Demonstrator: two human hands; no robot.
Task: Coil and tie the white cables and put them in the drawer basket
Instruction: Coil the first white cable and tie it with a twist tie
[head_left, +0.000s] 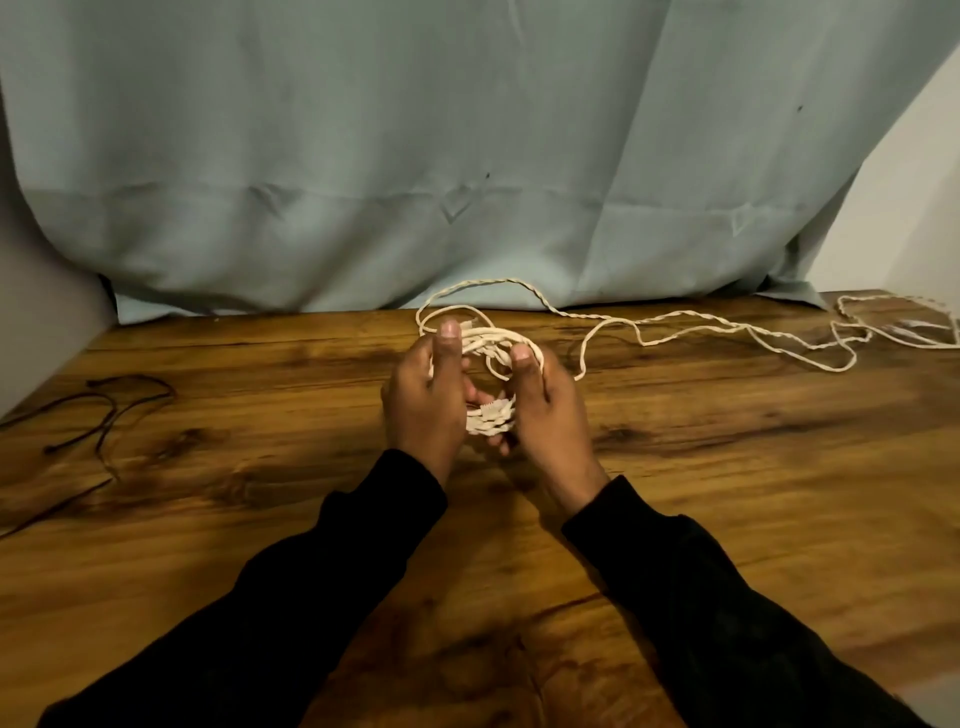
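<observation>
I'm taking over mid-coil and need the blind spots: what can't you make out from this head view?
- Coil: turn count and any tie hidden by left hand and right hand.
- Cable: far end cut off by the right edge.
- Drawer basket: not in view.
- Dark cord: runs off the left edge.

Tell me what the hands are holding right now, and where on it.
Both hold the white cable by its coiled part: left hand on the left side, right hand on the right. The rest trails loose.
</observation>
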